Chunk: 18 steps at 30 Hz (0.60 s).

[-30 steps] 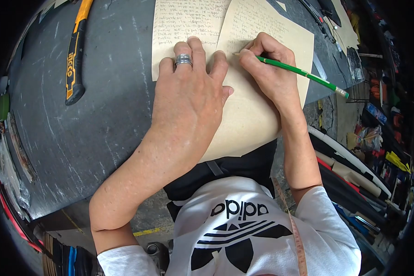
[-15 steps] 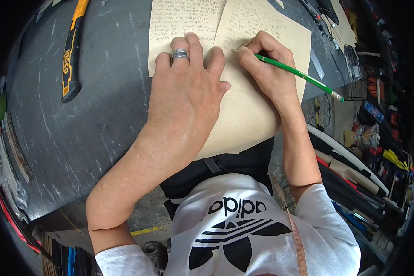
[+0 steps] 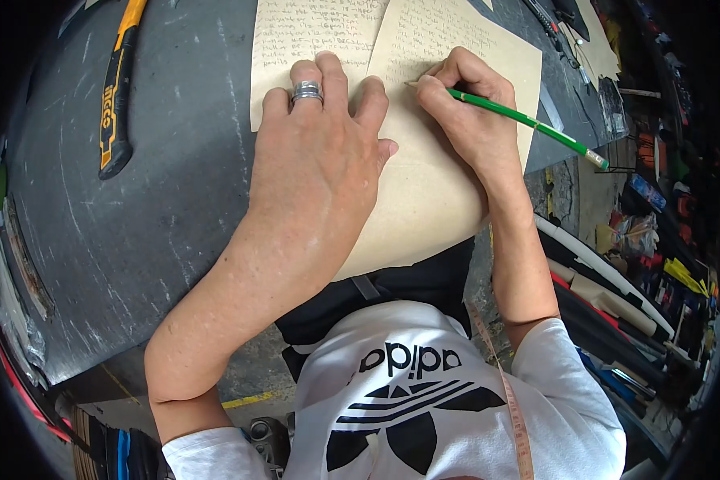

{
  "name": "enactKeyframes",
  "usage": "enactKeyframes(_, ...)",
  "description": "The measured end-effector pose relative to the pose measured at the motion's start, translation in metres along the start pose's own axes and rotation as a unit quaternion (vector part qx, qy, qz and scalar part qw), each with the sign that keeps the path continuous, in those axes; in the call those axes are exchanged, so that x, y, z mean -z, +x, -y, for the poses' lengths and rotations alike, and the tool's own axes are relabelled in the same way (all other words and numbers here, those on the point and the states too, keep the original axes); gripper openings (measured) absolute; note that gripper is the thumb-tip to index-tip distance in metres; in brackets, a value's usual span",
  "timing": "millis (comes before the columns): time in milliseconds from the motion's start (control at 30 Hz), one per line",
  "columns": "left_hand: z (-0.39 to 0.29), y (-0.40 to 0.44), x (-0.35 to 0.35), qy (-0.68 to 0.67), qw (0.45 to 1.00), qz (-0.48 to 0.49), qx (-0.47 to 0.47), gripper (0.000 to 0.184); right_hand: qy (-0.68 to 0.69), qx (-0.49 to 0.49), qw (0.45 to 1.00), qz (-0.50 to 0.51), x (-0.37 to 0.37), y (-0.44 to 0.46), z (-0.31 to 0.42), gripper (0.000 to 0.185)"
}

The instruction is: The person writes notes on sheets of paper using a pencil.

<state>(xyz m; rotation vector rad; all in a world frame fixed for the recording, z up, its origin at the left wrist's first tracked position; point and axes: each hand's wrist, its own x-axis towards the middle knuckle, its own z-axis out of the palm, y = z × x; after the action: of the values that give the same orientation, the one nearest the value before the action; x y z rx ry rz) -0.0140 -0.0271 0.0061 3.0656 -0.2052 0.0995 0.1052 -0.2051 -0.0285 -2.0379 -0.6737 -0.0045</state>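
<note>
My right hand [image 3: 480,116] is closed around a green pencil [image 3: 532,122]. The pencil's tip meets a tan sheet of paper [image 3: 432,196], and its eraser end points to the lower right. Rows of handwriting cover the upper part of this sheet, whose lower edge hangs over the table edge towards me. Lying flat with fingers spread, my left hand [image 3: 320,148] presses on the papers and wears a silver ring [image 3: 307,90]. Under its fingertips is a second handwritten sheet [image 3: 296,40], partly overlapped by the first.
A yellow and black utility knife [image 3: 118,100] lies on the scratched dark tabletop [image 3: 168,160] to the left. Tools and a clear ruler-like strip [image 3: 550,110] are at the right. A tape measure [image 3: 516,416] hangs over my shirt. Rolls of material [image 3: 616,300] stand beyond the table's right side.
The pencil's eraser end has swung slightly right and down, while my right hand has shifted a little upward. My left hand and the left sheet appear slightly further left, as the view shifts slightly.
</note>
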Motion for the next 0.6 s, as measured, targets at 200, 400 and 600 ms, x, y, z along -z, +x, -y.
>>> enactKeyframes(200,-0.0004,-0.0002,0.0009,0.005,1.000,0.009,-0.003,0.052,-0.002,0.006,1.000,0.007,0.0025,-0.0016,-0.0052,0.022)
enactKeyframes(400,0.0021,-0.0007,-0.0066,0.048,0.998,-0.048,-0.016,0.047,0.033,-0.023,0.998,-0.044,0.0080,-0.0035,-0.0027,0.021)
enactKeyframes(600,0.0003,0.0014,0.0018,0.005,1.000,-0.003,0.003,0.054,0.017,-0.036,0.999,-0.026,0.0064,-0.0074,-0.0018,0.022)
